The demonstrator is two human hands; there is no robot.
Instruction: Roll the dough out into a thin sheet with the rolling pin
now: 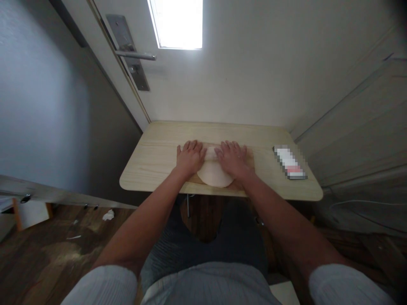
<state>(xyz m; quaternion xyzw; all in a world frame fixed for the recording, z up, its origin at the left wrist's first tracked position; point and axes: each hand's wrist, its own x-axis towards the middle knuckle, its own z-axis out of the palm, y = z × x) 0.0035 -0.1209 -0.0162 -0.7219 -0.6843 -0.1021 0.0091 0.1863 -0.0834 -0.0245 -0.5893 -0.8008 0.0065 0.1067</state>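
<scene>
A pale, round, flat sheet of dough (215,174) lies on a thin brown board (250,160) near the front edge of the small table. Across its far part, between my hands, runs a short pale bar (211,153) that looks like a rolling pin; its ends are hidden under my hands. My left hand (191,156) rests palm down over the left end, fingers stretched forward. Over the right end, my right hand (233,156) lies palm down with its fingers spread. Neither hand is wrapped round anything that I can see.
A phone (290,162) with a blurred screen lies on the right of the light wooden table (152,156). Behind stands a white door with a metal handle (136,55) and a bright window (179,23). Crumpled paper (108,215) is on the floor at left.
</scene>
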